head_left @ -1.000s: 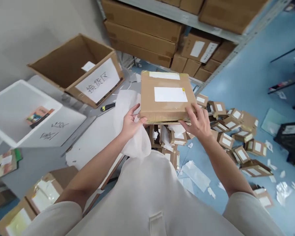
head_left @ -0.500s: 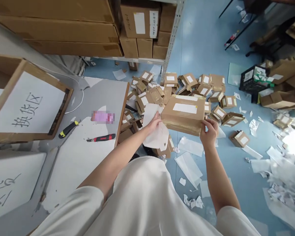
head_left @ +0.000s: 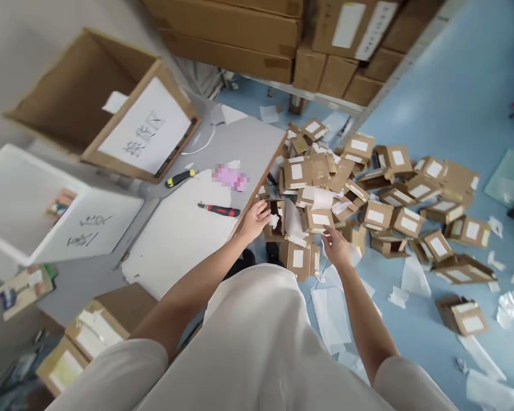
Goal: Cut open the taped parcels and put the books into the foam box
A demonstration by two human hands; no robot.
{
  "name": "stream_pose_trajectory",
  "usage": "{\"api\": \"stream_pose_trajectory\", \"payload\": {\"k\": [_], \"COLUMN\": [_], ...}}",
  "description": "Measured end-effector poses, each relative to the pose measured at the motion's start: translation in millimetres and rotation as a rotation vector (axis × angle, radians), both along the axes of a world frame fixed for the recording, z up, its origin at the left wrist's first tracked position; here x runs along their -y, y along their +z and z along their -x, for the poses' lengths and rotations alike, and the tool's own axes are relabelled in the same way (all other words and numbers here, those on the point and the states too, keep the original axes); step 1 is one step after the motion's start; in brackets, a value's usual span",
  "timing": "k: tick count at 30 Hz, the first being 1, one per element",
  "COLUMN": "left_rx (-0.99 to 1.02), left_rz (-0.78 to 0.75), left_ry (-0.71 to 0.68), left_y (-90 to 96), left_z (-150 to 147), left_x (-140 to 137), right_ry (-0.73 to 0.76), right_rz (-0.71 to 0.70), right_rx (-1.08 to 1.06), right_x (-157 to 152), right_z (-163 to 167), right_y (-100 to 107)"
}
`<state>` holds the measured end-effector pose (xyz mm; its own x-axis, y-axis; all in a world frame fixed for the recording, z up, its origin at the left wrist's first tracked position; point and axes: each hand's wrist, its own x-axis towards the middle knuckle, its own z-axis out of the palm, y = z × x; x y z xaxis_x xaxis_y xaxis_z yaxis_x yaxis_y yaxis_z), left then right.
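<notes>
My left hand [head_left: 257, 219] is just beyond the table's wooden edge, fingers loosely bent and apart, with nothing visible in it. Beside it in the pile is an opened cardboard box [head_left: 278, 233] with white paper inside. My right hand [head_left: 336, 245] hangs over the pile, fingers slightly bent and apart. Close to its fingertips is a taped cardboard box [head_left: 318, 219] with a white label; whether they touch is unclear. On the table lie a yellow-and-black utility knife [head_left: 180, 178], a red-and-black utility knife [head_left: 219, 210] and a pink item [head_left: 231, 176], blurred out.
A carton with a handwritten sign [head_left: 143, 131] and a white foam box [head_left: 98, 222] stand on the table [head_left: 163, 257]. Many labelled boxes [head_left: 406, 220] and torn paper [head_left: 332, 314] litter the blue floor. A shelf [head_left: 325, 98] holds cartons at the back.
The taped box has left my hands, and so has the white paper. Both hands are now lower over the pile. The view has swung left, showing more of the table.
</notes>
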<state>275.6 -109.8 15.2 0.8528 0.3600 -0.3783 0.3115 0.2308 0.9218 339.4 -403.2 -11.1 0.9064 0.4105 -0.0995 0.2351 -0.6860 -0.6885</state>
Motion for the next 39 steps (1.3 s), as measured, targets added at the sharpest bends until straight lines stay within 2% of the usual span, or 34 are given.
{"api": "stream_pose_trajectory", "payload": {"k": [2,4,6,9,11,13,15,16,18,22,24,26,29,32,35,37,39], "left_rx": [0.025,0.021,0.063,0.233,0.332,0.391,0.414,0.413,0.401,0.318,0.309,0.33,0.314,0.287,0.234,0.165,0.103], "left_rz": [0.149,0.262,0.395,0.574,0.616,0.622,0.62,0.615,0.585,0.421,0.393,0.497,0.736,0.815,0.63,0.469,0.384], "left_ry": [0.13,0.166,0.169,0.185,0.201,0.198,0.154,0.133,0.123,0.176,0.162,0.11,0.0,-0.024,0.098,0.259,0.475], "left_y": [14.5,33.7,54.7,82.8,97.1,107.6,114.4,116.4,117.7,116.0,118.6,125.6,138.4,142.3,132.8,121.5,108.3], "left_z": [25,55,87,131,153,165,167,165,155,122,109,101,98,102,120,145,185], "left_x": [-21,-36,-46,-55,-62,-69,-76,-79,-79,-59,-43,-30,-20,-23,-38,-55,-74], "right_ry": [0.211,0.386,0.534,0.688,0.764,0.86,0.92,0.904,0.742,0.233,0.101,0.044,0.034,0.084,0.195,0.322,0.483], "right_rz": [0.004,-0.053,-0.181,-0.42,-0.512,-0.544,-0.552,-0.559,-0.596,-0.753,-0.859,-0.954,-1.023,-0.938,-0.71,-0.568,-0.438], "right_rx": [0.03,0.056,0.059,0.029,-0.002,-0.035,-0.061,-0.074,-0.13,-0.399,-0.561,-0.693,-0.785,-0.742,-0.597,-0.528,-0.52], "right_x": [-46,-95,-142,-202,-234,-258,-273,-276,-274,-240,-215,-193,-172,-168,-185,-208,-244], "right_z": [-10,-9,5,45,74,98,112,115,116,105,100,99,100,99,94,91,91], "right_y": [10,28,54,102,134,161,178,183,185,176,174,174,178,174,155,134,111]}}
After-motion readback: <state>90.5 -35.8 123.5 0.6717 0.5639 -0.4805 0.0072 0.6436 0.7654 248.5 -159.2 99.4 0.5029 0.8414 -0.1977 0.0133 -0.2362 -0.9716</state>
